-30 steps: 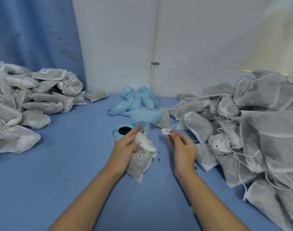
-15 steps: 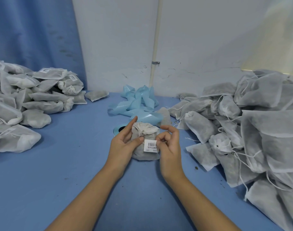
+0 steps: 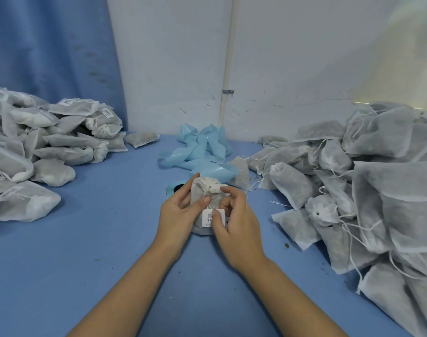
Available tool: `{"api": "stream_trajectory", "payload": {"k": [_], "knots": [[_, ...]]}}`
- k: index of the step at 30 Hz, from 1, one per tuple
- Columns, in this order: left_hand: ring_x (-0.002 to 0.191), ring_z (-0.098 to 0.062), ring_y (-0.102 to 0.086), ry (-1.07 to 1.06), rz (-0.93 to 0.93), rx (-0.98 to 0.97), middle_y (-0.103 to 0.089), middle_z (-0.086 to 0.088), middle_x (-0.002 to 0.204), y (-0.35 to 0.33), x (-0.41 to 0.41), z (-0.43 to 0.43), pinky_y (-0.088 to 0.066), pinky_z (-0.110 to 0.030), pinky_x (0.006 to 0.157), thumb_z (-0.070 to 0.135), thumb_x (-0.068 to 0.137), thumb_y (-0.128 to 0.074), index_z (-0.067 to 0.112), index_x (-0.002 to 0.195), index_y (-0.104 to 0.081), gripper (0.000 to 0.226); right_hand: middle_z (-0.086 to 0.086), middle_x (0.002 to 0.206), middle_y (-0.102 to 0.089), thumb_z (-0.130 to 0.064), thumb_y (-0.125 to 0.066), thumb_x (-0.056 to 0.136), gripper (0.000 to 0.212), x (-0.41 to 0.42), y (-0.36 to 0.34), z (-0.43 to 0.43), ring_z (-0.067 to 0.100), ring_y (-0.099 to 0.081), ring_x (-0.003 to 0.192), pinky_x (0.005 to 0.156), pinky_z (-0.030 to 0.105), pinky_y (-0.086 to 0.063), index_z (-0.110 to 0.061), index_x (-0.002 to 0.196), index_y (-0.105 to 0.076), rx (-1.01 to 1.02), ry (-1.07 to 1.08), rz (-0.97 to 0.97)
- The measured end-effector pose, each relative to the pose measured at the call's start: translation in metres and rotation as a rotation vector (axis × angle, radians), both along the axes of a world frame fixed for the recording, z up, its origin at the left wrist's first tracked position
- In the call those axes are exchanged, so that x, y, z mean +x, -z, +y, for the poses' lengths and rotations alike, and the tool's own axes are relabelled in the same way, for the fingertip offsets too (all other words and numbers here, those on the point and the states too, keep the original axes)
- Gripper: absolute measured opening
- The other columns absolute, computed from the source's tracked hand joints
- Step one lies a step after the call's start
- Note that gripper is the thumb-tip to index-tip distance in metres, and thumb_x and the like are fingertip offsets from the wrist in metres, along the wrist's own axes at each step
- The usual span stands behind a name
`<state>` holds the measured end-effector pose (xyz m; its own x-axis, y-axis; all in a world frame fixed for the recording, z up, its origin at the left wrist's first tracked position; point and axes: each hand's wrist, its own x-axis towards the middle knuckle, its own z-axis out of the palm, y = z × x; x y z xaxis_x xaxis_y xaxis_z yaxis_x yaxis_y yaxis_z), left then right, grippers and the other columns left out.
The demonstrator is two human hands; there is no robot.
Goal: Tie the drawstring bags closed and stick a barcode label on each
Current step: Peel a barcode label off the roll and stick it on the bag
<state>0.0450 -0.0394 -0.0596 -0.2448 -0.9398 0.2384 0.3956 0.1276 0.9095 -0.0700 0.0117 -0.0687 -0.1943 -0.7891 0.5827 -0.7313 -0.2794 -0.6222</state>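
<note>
L hand grips bag, R hand curls round it, thumb on label: should rub edges flat.

Bag between left hand and right hand

Packing workshop (heaped drawstring bags, label roll)

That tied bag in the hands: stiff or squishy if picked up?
Probably squishy: the bag has thin cloth that puckers where the left hand grips it. Likely light, since loose fill shows through. It should slump, not roll.
</note>
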Motion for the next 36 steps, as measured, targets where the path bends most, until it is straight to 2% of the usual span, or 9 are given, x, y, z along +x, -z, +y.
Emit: {"api": "stream_trajectory", "payload": {"k": [3, 8, 13, 15, 19, 23, 28, 31, 36], "knots": [[0.099, -0.011, -0.068, -0.027, 0.028, 0.011, -0.072, 0.003, 0.108, -0.001, -0.002, 0.001, -0.053, -0.017, 0.071, -0.001, 0.084, -0.065, 0.020, 0.124, -0.061, 0.046, -0.011, 0.088, -0.050, -0.031, -0.067, 0.083, 0.053, 0.001, -0.002, 0.000, 0.015, -0.055, 0.086, 0.080, 0.035, -0.045, -0.020, 0.129, -0.042, 0.006, 0.030, 0.012], [0.097, -0.009, -0.069, -0.043, 0.052, 0.026, -0.073, 0.006, 0.104, -0.001, -0.003, 0.002, -0.053, -0.015, 0.070, -0.002, 0.084, -0.064, 0.018, 0.120, -0.063, 0.041, -0.013, 0.082, -0.050, -0.038, -0.073, 0.080, 0.060, 0.000, -0.001, -0.002, 0.015, -0.054, 0.080, 0.077, 0.039, -0.047, -0.021, 0.128, -0.041, 0.024, 0.063, -0.059], [0.095, -0.012, -0.069, -0.050, 0.087, 0.042, -0.073, 0.001, 0.104, -0.002, -0.002, 0.001, -0.054, -0.018, 0.069, 0.003, 0.082, -0.068, 0.016, 0.118, -0.064, 0.038, -0.015, 0.104, -0.046, -0.046, -0.078, 0.072, 0.077, -0.002, 0.002, -0.005, 0.009, -0.051, 0.094, 0.079, 0.028, -0.045, -0.024, 0.130, -0.033, 0.086, 0.116, -0.221], [0.091, -0.013, -0.070, -0.026, 0.100, 0.053, -0.074, 0.000, 0.100, -0.003, -0.002, 0.002, -0.054, -0.019, 0.067, 0.010, 0.077, -0.071, 0.022, 0.108, -0.069, 0.033, -0.013, 0.109, -0.054, -0.042, -0.080, 0.072, 0.066, -0.005, 0.002, -0.006, 0.007, -0.056, 0.094, 0.078, 0.021, -0.047, -0.023, 0.123, -0.043, 0.155, 0.037, -0.372], [0.098, -0.013, -0.069, 0.061, 0.120, 0.038, -0.072, 0.002, 0.107, -0.004, -0.005, 0.004, -0.053, -0.018, 0.072, 0.024, 0.070, -0.073, 0.025, 0.106, -0.068, 0.037, -0.008, 0.085, -0.073, -0.030, -0.078, 0.078, 0.022, -0.009, -0.002, -0.007, 0.004, -0.067, 0.078, 0.066, 0.016, -0.050, -0.020, 0.095, -0.067, 0.215, -0.149, -0.623], [0.098, -0.014, -0.069, 0.149, 0.003, 0.074, -0.073, 0.002, 0.105, -0.002, -0.005, 0.006, -0.054, -0.018, 0.074, 0.034, 0.063, -0.078, 0.028, 0.101, -0.072, 0.039, -0.006, 0.084, -0.074, -0.028, -0.077, 0.078, 0.025, -0.014, -0.008, -0.006, 0.002, -0.068, 0.074, 0.059, 0.012, -0.048, -0.014, 0.097, -0.068, 0.129, -0.141, -0.857], [0.098, -0.024, -0.069, 0.234, -0.079, 0.177, -0.073, -0.010, 0.101, 0.004, -0.003, 0.005, -0.057, -0.025, 0.075, 0.031, 0.070, -0.074, 0.012, 0.096, -0.075, 0.033, 0.002, 0.090, -0.074, -0.037, -0.076, 0.071, 0.040, -0.011, -0.009, -0.005, 0.010, -0.070, 0.080, 0.063, 0.017, -0.050, -0.010, 0.099, -0.067, 0.136, -0.161, -0.921], [0.096, -0.024, -0.070, 0.257, -0.015, 0.218, -0.072, -0.013, 0.103, 0.004, -0.001, 0.003, -0.057, -0.026, 0.074, 0.029, 0.068, -0.075, 0.011, 0.094, -0.076, 0.031, 0.005, 0.093, -0.075, -0.035, -0.069, 0.081, 0.030, -0.011, -0.009, -0.005, 0.014, -0.070, 0.084, 0.068, 0.021, -0.053, -0.011, 0.099, -0.069, 0.162, -0.207, -0.945], [0.096, -0.024, -0.070, 0.234, -0.014, 0.208, -0.073, -0.012, 0.102, 0.005, -0.002, 0.002, -0.058, -0.028, 0.076, 0.026, 0.070, -0.074, 0.010, 0.095, -0.075, 0.030, 0.014, 0.099, -0.073, -0.026, -0.067, 0.087, 0.021, -0.014, -0.007, -0.006, 0.026, -0.069, 0.092, 0.083, 0.038, -0.055, -0.010, 0.100, -0.070, 0.143, -0.217, -0.988]]}}
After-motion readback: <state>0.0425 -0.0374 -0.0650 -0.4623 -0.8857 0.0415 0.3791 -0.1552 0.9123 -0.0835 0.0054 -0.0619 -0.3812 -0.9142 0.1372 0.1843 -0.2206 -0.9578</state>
